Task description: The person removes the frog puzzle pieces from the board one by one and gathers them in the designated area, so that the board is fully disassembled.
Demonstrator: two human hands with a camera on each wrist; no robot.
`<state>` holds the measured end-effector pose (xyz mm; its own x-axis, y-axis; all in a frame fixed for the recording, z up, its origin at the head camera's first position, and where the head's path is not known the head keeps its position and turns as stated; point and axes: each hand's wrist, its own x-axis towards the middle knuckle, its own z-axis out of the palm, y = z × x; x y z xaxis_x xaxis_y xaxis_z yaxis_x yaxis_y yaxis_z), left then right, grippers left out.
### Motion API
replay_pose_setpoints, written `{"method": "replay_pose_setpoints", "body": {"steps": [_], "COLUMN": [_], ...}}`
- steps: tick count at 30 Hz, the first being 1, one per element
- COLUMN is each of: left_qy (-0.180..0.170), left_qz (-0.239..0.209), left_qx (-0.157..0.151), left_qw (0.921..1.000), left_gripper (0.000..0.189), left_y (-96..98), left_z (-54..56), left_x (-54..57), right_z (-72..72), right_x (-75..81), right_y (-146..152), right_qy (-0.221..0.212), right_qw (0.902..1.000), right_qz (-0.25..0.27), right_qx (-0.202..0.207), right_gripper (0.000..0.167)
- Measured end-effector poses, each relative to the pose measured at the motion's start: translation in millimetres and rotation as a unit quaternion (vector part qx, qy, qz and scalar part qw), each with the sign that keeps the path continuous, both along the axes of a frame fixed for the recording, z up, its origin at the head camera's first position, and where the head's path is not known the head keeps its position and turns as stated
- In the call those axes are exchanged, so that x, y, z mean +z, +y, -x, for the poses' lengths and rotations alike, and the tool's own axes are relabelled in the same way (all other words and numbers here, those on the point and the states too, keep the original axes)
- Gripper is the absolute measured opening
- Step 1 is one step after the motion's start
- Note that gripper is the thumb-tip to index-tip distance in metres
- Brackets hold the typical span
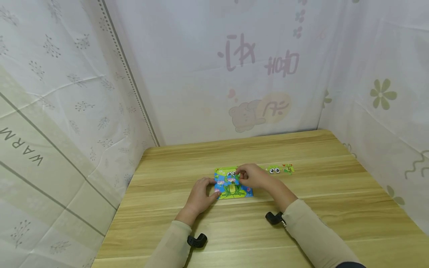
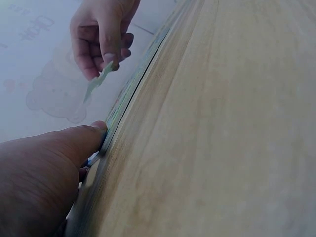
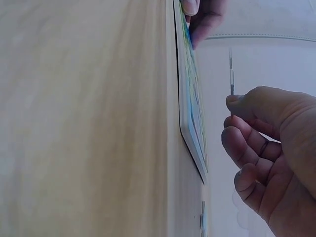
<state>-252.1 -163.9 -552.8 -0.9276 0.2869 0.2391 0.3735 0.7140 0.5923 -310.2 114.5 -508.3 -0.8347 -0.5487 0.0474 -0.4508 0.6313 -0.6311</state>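
A flat frog puzzle board [image 1: 231, 192] in blue and green lies on the table. My left hand [image 1: 200, 196] holds it at its left side, the thumb [image 2: 89, 136] pressed to the near edge and the other fingers partly hidden. Above the board's upper right, my right hand [image 1: 253, 175] pinches a thin puzzle piece [image 2: 98, 81] between thumb and fingers. Seen edge-on in the right wrist view, that puzzle piece [image 3: 231, 74] stands apart from the board. Its printed face is hard to make out.
Right of the board lie a green piece with two cartoon eyes [image 1: 274, 170] and a green-and-red piece [image 1: 288, 169]. The wooden table [image 1: 241, 230] meets pale patterned curtains [image 1: 187, 74] at the back and sides. A black wrist camera [image 1: 197, 241] sits on each forearm.
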Motion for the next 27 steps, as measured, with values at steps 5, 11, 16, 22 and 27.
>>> {"method": "replay_pose_setpoints", "body": {"steps": [5, 11, 16, 22, 27], "left_qy": [0.004, 0.001, -0.001, -0.001, -0.001], "left_qz": [-0.001, 0.002, 0.001, -0.003, -0.006], "left_qx": [0.001, 0.003, 0.002, 0.003, 0.004], "left_qw": [1.0000, 1.0000, 1.0000, 1.0000, 1.0000], "left_gripper": [0.047, 0.047, 0.047, 0.047, 0.047], "left_y": [0.6, 0.8, 0.6, 0.8, 0.6], "left_z": [-0.7, -0.2, -0.2, -0.5, -0.9], "left_x": [-0.1, -0.9, -0.3, -0.3, 0.7], "right_z": [-3.1, -5.5, -6.6, -9.5, -10.7], "right_x": [1.3, 2.2, 3.1, 4.3, 3.8], "right_y": [7, 16, 25, 37, 44], "right_qy": [-0.003, -0.006, -0.012, -0.007, -0.015], "right_qw": [0.9999, 0.9998, 0.9995, 0.9994, 0.9992], "right_qz": [0.012, 0.015, 0.022, 0.023, 0.025], "right_qx": [-0.004, -0.014, -0.018, -0.025, -0.029], "right_gripper": [0.026, 0.023, 0.023, 0.022, 0.023]}}
